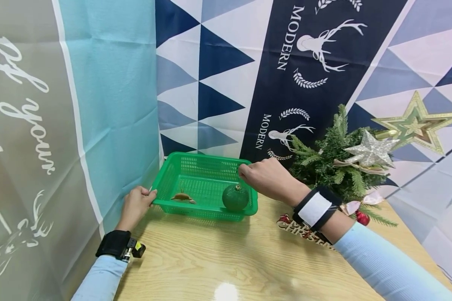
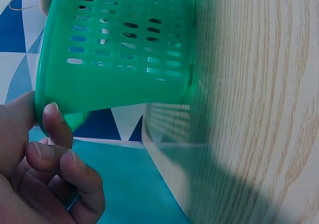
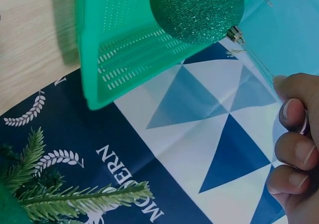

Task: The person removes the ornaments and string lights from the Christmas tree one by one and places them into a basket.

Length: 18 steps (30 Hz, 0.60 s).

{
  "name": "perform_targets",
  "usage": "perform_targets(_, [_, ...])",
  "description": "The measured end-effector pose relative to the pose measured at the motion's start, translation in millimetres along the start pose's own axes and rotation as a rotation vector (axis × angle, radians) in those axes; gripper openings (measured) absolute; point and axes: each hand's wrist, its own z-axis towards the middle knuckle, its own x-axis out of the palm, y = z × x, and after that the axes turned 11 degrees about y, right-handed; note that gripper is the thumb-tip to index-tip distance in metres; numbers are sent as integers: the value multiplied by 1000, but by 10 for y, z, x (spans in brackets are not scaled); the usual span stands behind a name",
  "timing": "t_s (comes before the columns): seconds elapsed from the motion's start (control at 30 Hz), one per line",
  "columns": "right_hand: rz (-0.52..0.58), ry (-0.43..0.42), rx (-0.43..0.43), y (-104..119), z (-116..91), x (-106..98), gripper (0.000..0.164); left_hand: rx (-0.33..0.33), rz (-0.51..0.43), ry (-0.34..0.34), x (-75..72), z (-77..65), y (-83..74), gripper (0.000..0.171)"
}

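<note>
Head view, from left to right: the left hand (image 1: 135,205) grips the left end of a green basket (image 1: 207,188), thumb and fingers clamped on its rim; the basket stands on a wood-grained table (image 1: 196,263). Inside it, toward the left, lies a small brown piece (image 1: 181,196) with a pinkish end; toward the right is a glittery green ball (image 1: 235,198), below and slightly left of the right hand (image 1: 271,177). Whether the ball rests on the basket floor or hangs just above it cannot be told. The right hand is raised over the basket's right end, fingers curled together and pinching the ball's thread (image 3: 259,63). Farther right are a lettered sign (image 1: 305,233), partly behind the right wrist, and a small tree (image 1: 329,167) with a silver star (image 1: 373,150) and a gold star (image 1: 414,119). Left wrist view: the remaining fingers, hidden from the head camera, curl beside the rim. Right wrist view: the thread, indistinct from the head, runs from the ball's metal cap (image 3: 235,34) to the fingertips
</note>
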Motion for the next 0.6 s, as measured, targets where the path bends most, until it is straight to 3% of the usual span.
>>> perform_targets(0.6, [-19,-46,-35,77,187,49,21,15,-19,5,-2,-13,19,27])
